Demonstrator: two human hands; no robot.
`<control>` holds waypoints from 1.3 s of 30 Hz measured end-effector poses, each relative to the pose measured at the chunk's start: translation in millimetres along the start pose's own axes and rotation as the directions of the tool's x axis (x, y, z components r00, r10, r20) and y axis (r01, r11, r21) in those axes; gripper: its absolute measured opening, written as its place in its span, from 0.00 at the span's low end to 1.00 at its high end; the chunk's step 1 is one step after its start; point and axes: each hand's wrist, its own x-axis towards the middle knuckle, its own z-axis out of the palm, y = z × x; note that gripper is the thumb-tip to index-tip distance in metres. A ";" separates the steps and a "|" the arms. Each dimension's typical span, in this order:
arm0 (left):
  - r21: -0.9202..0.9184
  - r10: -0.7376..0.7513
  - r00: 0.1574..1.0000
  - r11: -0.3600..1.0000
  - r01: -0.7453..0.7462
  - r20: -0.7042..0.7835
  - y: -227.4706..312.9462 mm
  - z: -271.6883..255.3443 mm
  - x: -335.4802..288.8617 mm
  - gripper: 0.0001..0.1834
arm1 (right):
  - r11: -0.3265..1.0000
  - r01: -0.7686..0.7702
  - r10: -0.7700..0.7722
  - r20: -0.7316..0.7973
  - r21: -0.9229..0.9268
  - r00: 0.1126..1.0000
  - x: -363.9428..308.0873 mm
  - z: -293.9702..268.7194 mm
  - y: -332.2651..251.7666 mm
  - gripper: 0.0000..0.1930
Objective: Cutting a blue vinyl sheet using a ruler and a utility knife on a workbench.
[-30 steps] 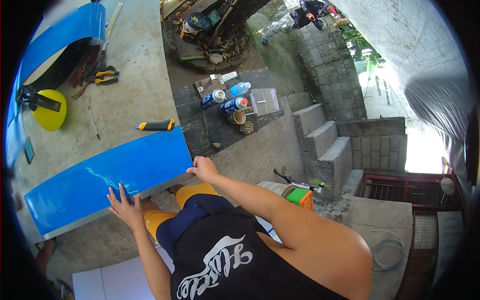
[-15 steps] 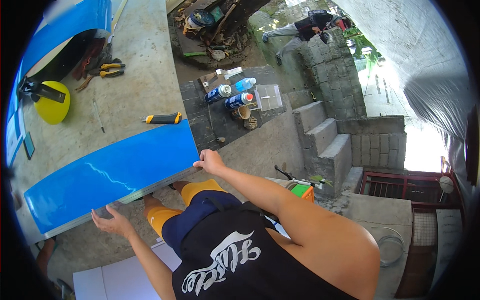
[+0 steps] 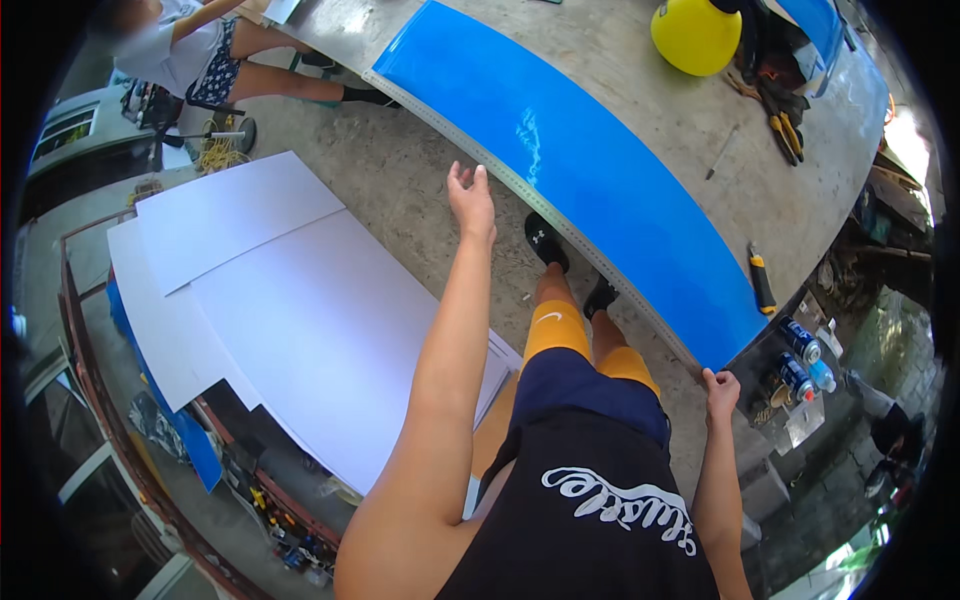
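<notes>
A long glossy blue sheet (image 3: 600, 190) lies along the table's near edge. Flush with its near side runs a long graduated ruler (image 3: 540, 203). My right hand (image 3: 720, 393) pinches the sheet's right corner, where the ruler ends; whether the fingers also hold the ruler I cannot tell. My left hand (image 3: 473, 203) hovers just off the table edge near the ruler, its fingers apart and nothing in them. Beyond the sheet's right end rests a yellow-and-black utility knife (image 3: 762, 284). A thin pen-like tool (image 3: 722, 152) is farther back on the table.
Yellow-handled pliers (image 3: 784, 135) and a round yellow spray bottle (image 3: 695, 36) stand farther back on the table (image 3: 640, 60). Large white sheets (image 3: 300, 290) are stacked to my left. Spray cans (image 3: 798, 340) sit beyond the right corner. Another person (image 3: 215, 50) is at the far left.
My view has swung left, bringing the white sheets and the other person into sight. My left hand has come away from the ruler's edge; my right hand stays at the corner.
</notes>
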 end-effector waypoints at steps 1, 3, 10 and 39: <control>-0.018 0.000 1.000 1.000 0.000 -0.001 6.4 -3.0 7.8 0.35 | 1.000 -0.017 0.017 0.011 0.005 1.000 3.4 2.6 -1.9 0.21; -0.046 0.000 1.000 0.999 -0.001 -0.016 16.6 -6.3 21.2 0.35 | 1.000 -0.020 0.020 0.027 0.001 0.999 7.7 5.0 -5.5 0.23; -0.089 0.017 0.997 0.996 -0.023 -0.070 32.0 -7.3 61.6 0.32 | 0.995 -0.103 0.102 0.052 0.014 0.993 6.4 -0.8 -5.8 0.20; -0.473 -0.122 0.992 0.872 0.125 0.037 38.9 -26.1 113.2 0.14 | 0.974 -0.226 0.224 0.083 0.009 0.971 10.3 -12.7 3.8 0.12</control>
